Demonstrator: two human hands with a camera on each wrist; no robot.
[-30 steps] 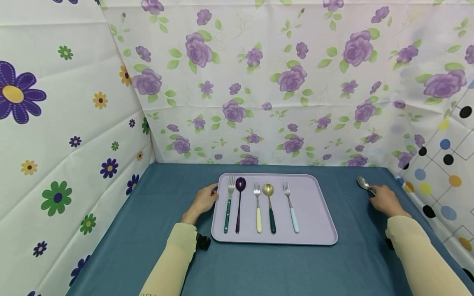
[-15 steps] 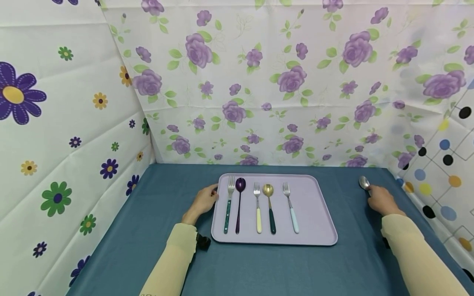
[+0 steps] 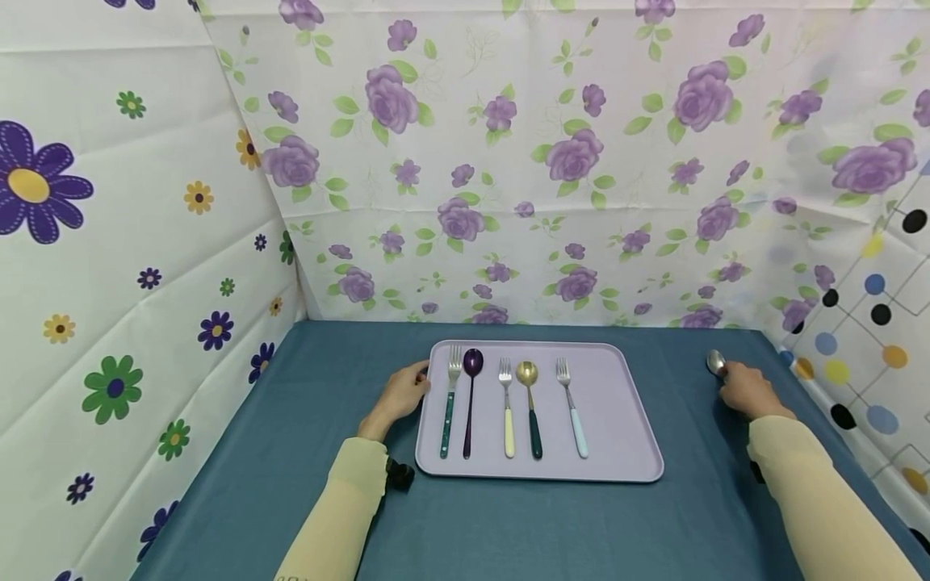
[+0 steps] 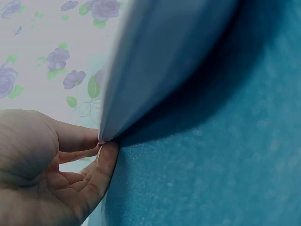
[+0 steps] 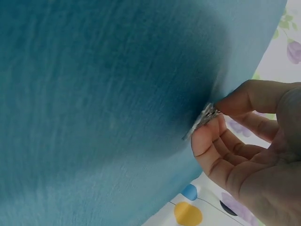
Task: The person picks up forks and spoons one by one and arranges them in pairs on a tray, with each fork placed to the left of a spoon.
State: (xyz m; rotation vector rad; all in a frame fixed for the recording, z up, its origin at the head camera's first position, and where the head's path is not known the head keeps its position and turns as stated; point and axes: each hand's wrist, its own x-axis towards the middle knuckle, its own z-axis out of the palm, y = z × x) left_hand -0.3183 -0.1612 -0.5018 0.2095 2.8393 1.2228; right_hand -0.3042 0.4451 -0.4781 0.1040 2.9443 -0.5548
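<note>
My right hand [image 3: 751, 390] pinches a silver spoon [image 3: 715, 362] by its handle at the right of the table, the bowl pointing away from me. In the right wrist view, thumb and fingers close on the spoon's patterned metal handle [image 5: 204, 117], right over the cloth. The left hand [image 3: 398, 394] is at the left side of a pale lilac tray [image 3: 617, 420]. Its thumb and forefinger pinch the tray's rim [image 4: 107, 134] in the left wrist view. On the tray lie a green-handled fork [image 3: 448, 411], a purple spoon [image 3: 472, 363] and several other pieces.
The tray also bears a yellow-handled fork [image 3: 508, 428], a gold spoon [image 3: 526, 373] with dark green handle and a light-blue-handled fork [image 3: 576, 428]. A blue-green cloth [image 3: 552, 532] covers the table. Patterned sheets [image 3: 508, 161] hang at the back and both sides.
My right hand has shifted a little left, and the spoon has turned to point more straight ahead, with less of it showing beyond the fingers. The left hand and tray stay put.
</note>
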